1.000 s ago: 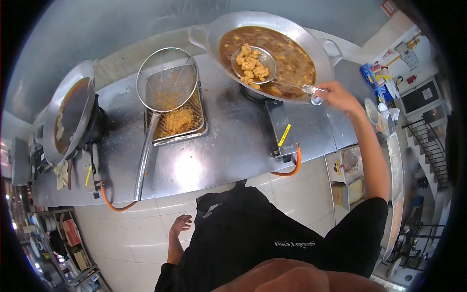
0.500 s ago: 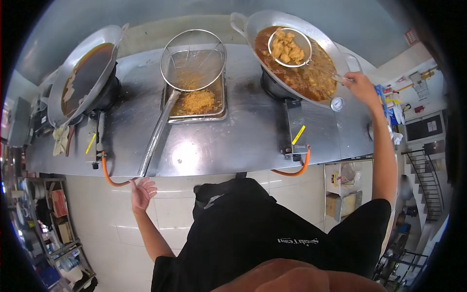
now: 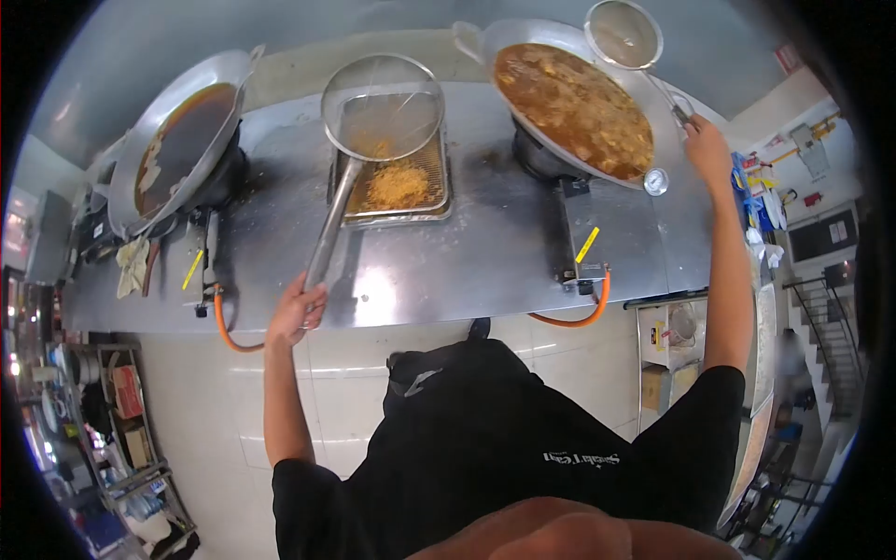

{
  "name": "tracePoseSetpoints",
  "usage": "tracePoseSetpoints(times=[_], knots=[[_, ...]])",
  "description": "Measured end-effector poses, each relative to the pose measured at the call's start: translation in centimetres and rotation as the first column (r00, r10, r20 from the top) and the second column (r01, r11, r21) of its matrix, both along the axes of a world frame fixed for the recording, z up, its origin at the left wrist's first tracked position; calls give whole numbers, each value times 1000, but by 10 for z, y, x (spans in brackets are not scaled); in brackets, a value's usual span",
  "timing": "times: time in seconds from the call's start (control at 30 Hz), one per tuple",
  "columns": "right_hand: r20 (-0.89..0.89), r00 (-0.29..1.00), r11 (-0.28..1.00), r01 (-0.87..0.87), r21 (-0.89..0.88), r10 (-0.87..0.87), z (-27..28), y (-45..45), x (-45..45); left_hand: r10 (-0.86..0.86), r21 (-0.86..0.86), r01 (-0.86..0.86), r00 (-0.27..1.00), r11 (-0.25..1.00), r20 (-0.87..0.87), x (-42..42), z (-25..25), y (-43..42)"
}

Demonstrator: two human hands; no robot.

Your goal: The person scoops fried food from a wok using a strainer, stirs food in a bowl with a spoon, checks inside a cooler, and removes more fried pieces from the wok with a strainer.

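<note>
My left hand (image 3: 297, 315) is closed around the handle end of a large long-handled mesh strainer (image 3: 332, 224). The strainer's round basket hangs over a wire rack tray (image 3: 439, 191) with golden fried crumbs (image 3: 399, 186) on it. On the right, my right hand (image 3: 709, 154) grips the handle of a smaller mesh skimmer (image 3: 623, 35). Its basket is raised at the far right rim of a wok (image 3: 644, 93), and no pieces show in it. Brown bubbling oil (image 3: 574, 112) with frying pieces fills that wok.
A second wok (image 3: 238, 79) of dark oil stands at the left on its burner. A dial thermometer (image 3: 656, 182) hangs at the right wok's near rim. Orange gas hoses (image 3: 597, 313) loop below the counter's (image 3: 448, 289) front edge. A cloth (image 3: 132, 266) hangs at the left.
My left hand has gone from open below the large strainer's handle to gripping it. The small skimmer has risen from the oil to the wok's far right rim, and its fried pieces are gone.
</note>
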State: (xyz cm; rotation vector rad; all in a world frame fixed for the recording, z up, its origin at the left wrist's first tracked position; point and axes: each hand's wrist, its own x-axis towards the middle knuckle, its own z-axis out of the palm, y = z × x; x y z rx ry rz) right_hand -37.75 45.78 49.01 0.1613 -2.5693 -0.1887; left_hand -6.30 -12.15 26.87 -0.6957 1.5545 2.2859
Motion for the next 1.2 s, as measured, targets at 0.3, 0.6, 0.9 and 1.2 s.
tracePoseSetpoints(times=[0.3,0.6,0.9,1.2], knots=[[414,808,481,189,-856,419,-8,-42,5,-10,-661,-240,936,711,-351,21,7,44],[188,835,665,-254,-703,517,-41,-221,59,-37,-845,-356,915,399,-403,18,55,54],[221,837,757,-300,-580,501,-85,-243,61,-89,-909,-288,941,301,-328,27,-18,70],[257,833,781,-289,-553,490,-126,-256,111,-30,-878,-284,947,384,-320,24,-21,63]])
